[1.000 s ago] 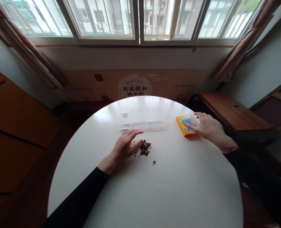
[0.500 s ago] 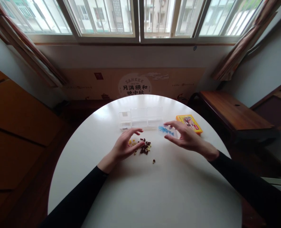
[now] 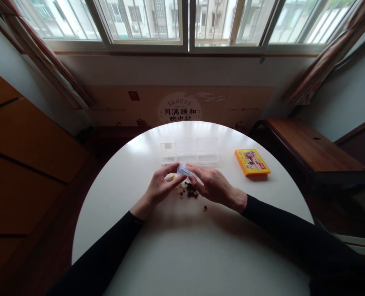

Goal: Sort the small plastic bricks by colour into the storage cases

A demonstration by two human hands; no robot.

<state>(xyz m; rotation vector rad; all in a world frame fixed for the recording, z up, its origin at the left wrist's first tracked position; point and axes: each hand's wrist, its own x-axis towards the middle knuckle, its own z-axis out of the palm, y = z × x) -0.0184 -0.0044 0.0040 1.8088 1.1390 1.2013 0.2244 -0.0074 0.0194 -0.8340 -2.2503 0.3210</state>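
Observation:
A small translucent plastic packet with blue markings [image 3: 183, 169] is held between both hands above the loose pieces. My left hand [image 3: 162, 183] pinches its left end between thumb and fingers. From the other side my right hand [image 3: 211, 181] is closed on the packet, its fingers covering much of it. Beneath lies a pile of small dark brown and yellow pieces [image 3: 191, 190], partly hidden by the hands. One tiny brown and yellow piece [image 3: 205, 208] sits apart, nearer to me. Just beyond the hands stands a clear plastic compartment box [image 3: 187, 157], its lids raised.
On the right of the round white table [image 3: 170, 250] lies a yellow-orange box [image 3: 252, 162] with a printed picture. A wooden bench [image 3: 315, 142] stands past the table's right edge. Behind the table are a printed panel [image 3: 213, 105] and windows.
My right hand has brought the packet leftward from beside the yellow box to my left hand. My left hand has closed on it. The view has shifted slightly.

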